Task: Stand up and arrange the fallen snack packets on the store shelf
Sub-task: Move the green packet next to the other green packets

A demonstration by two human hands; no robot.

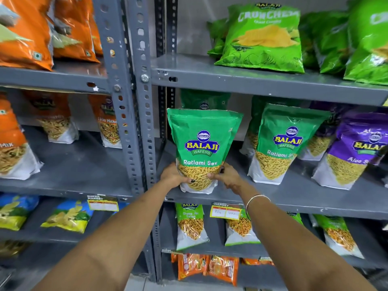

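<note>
Both hands, left hand (175, 175) and right hand (227, 177), grasp the base of the Ratlami Sev packet (202, 150), upright on the middle shelf (294, 198) beside the upright post (134, 127). Next, likely: release and check it stands.

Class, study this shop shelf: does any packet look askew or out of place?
The purple packet at the middle shelf's right end leans left. The green packet held by the left hand and right hand stands upright.

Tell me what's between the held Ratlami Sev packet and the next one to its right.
Head view: only bare grey shelf separates the held packet from the next packet; no packet stands in that gap.
</note>
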